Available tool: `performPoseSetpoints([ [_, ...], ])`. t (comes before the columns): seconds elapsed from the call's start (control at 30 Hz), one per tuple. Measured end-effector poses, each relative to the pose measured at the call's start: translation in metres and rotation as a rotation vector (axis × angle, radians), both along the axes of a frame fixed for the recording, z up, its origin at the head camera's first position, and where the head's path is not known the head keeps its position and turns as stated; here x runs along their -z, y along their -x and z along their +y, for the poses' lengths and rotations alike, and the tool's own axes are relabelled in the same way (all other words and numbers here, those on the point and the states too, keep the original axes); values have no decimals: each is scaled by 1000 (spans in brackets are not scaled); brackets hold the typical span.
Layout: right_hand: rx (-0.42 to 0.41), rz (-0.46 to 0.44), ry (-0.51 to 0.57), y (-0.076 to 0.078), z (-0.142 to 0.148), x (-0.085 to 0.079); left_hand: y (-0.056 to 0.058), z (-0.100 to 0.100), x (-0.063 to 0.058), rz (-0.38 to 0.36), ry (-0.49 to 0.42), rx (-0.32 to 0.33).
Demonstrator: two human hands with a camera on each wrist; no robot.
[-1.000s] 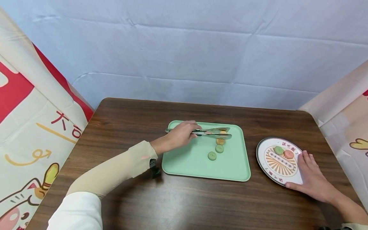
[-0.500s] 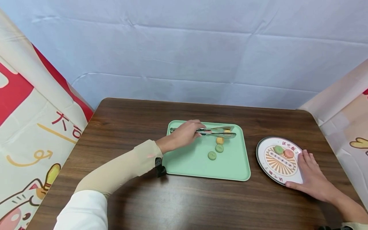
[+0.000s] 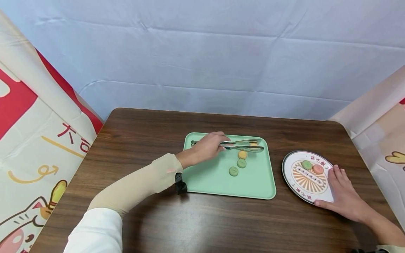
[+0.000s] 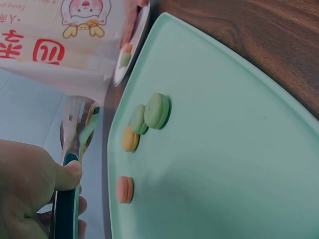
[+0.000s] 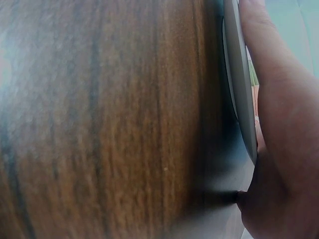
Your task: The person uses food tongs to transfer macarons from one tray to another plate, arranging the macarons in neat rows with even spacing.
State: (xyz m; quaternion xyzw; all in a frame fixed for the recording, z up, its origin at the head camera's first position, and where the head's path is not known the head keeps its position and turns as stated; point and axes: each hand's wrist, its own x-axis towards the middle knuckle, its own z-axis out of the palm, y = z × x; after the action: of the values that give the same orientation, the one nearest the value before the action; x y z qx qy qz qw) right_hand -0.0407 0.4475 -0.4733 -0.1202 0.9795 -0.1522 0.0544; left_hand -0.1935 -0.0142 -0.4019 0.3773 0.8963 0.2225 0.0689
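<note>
My left hand [image 3: 209, 147] grips metal tongs [image 3: 248, 149], held over the far side of the mint-green tray [image 3: 218, 181]. A yellow macaron [image 3: 254, 144] sits between the tong ends, partly hidden by the slotted blade. Below on the tray lie another yellow macaron [image 3: 242, 155], two green macarons [image 3: 233, 171] and a pink macaron [image 4: 125, 189]. To the right, my right hand [image 3: 343, 193] rests on the rim of a round white plate [image 3: 289, 168], fingers spread and thumb on the near edge. This plate carries a green macaron [image 3: 306, 165] touching a pink macaron [image 3: 317, 169].
Tray and plate stand apart on a dark wooden table [image 3: 202, 225]. A pale cloth [image 3: 202, 63] hangs behind the table's far edge. Printed sheets [image 3: 34, 168] hang at both sides.
My left hand has shifted slightly right, carrying the tongs and the yellow macaron between them away from the other yellow one. My right hand and the plate have stayed put.
</note>
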Motion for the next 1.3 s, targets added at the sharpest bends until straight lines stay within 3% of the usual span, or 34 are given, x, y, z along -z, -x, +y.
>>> performPoseSetpoints([
  [0.43, 8, -10, -12, 1, 2, 2, 1, 10, -4, -6, -8, -1],
  [1.3, -18, 39, -3, 1, 4, 5, 7, 43, -7, -11, 60, -5],
])
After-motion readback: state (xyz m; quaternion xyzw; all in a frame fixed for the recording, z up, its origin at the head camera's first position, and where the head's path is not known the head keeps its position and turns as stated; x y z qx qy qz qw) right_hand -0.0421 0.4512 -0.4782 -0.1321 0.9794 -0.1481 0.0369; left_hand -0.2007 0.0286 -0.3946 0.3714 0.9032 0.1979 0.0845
